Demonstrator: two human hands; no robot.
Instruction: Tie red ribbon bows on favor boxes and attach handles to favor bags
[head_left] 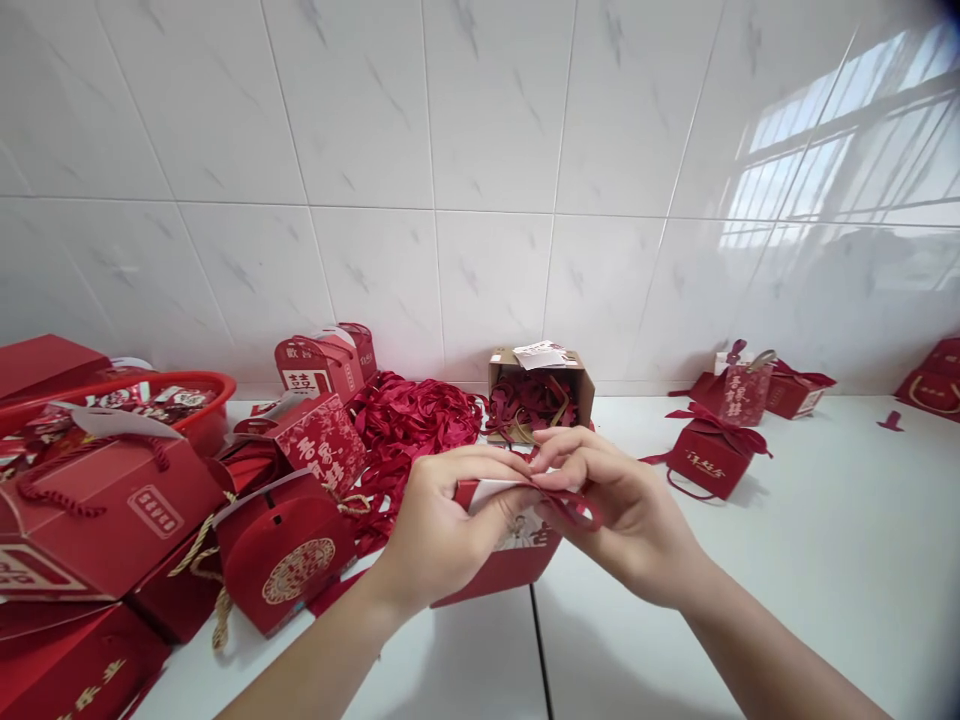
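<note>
In the middle of the head view a red gift box stands on the table, a white picture panel on its front. My left hand is closed at the box's top left, thumb and fingers pinching its top edge. A dark red ribbon forms a loop at the top of the box. My right hand pinches this ribbon between thumb and fingers, close to the left fingertips. Both hands cover much of the box's top, so the exact hold on the ribbon is partly hidden.
A heap of red ribbon lies behind my left hand, beside an open cardboard box holding more ribbon. Several red gift boxes crowd the left, near a red basin of packets. Another bowed box stands right.
</note>
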